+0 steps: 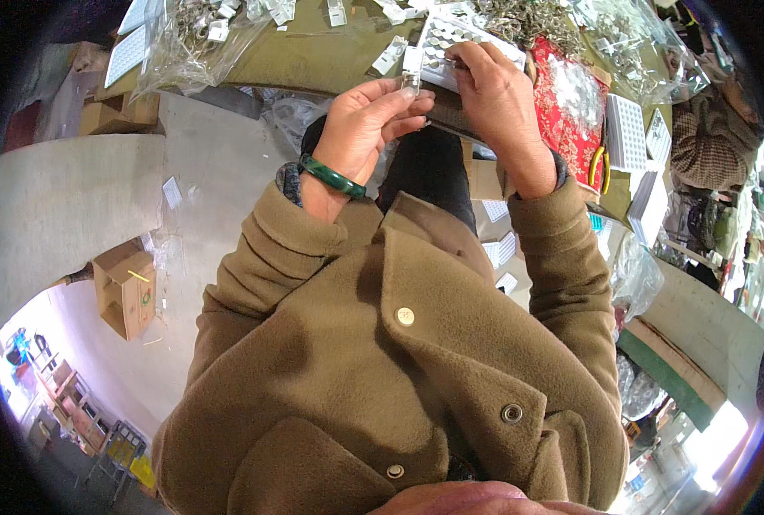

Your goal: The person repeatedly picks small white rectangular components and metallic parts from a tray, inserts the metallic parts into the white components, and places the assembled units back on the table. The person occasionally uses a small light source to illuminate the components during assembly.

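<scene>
One cardboard box (pixel 116 292) on floor at L, well apart from table; prob. kept down there to save worktop room. Far L: dotted pale sheet (pixel 126 62) at edge of olive table (pixel 313 62), beside clear plastic bag (pixel 189 60) w/ small metal pcs (pixel 206 24); bag lies slack, likely a loose store.

L hand (pixel 373 110), green bangle (pixel 335 178) at wrist: thumb & fingers pinched on small clear pc (pixel 411 77) w/ white top. Pc is roughly upright at near table edge, between the hands; prob. held there for a good view & so R hand can reach.

Just R & beyond: white tray (pixel 510 53) of round pcs (pixel 442 39); spread layout prob. eases picking singly. R hand (pixel 495 90) at tray's near side, thumb & index close together, narrow; can't tell if anything's between tips.

Further R: red patterned cloth (pixel 570 159) under white bits (pixel 577 90), maybe to stop scatter. Yellow-handled pliers (pixel 596 163) at its near R edge, prob. for quick reach. White panels (pixel 626 133) far R, likely parked aside.
</scene>
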Available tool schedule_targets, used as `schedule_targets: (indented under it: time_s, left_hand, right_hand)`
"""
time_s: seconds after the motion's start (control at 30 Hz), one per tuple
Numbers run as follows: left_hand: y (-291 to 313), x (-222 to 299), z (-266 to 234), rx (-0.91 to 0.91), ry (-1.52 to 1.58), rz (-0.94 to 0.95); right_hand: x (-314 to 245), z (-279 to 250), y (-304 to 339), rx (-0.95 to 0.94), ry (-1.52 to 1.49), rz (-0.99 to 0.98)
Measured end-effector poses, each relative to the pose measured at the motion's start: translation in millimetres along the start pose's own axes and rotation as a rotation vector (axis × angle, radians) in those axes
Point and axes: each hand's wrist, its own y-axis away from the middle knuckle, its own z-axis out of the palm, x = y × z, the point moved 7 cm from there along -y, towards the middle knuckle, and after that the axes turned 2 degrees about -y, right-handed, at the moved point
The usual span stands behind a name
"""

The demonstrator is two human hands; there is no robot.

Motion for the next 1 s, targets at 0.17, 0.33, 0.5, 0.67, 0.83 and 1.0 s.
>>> schedule_targets:
  time_s: [0.17,0.33,0.5,0.67,0.83,1.0]
  left_hand:
    - [1.9,-1.2,0.4,-0.003,-0.026,-0.012]
    - [4.8,-6.2,3.3,-0.029,-0.004,-0.008]
    - [9.8,-10.3,2.6,-0.025,-0.014,-0.039]
    - [11.9,-10.8,3.0,-0.003,0.005,0.02]
    - [14.7,-12.0,2.6,0.059,0.037,0.132]
    - [19.4,-8.1,7.9,0.087,-0.06,0.227]
  right_hand:
    - [-7.0,-14.9,6.0,0.073,-0.38,0.081]
    - [-29.7,-9.6,18.1,0.117,-0.502,0.013]
    - [-41.6,-6.4,27.6,0.149,-0.225,-0.135]
    - [-47.0,-8.2,32.6,0.15,-0.183,-0.224]
    - [-52.4,-8.3,29.0,0.099,-0.211,-0.28]
    - [-35.8,-9.0,22.4,0.019,-0.503,-0.053]
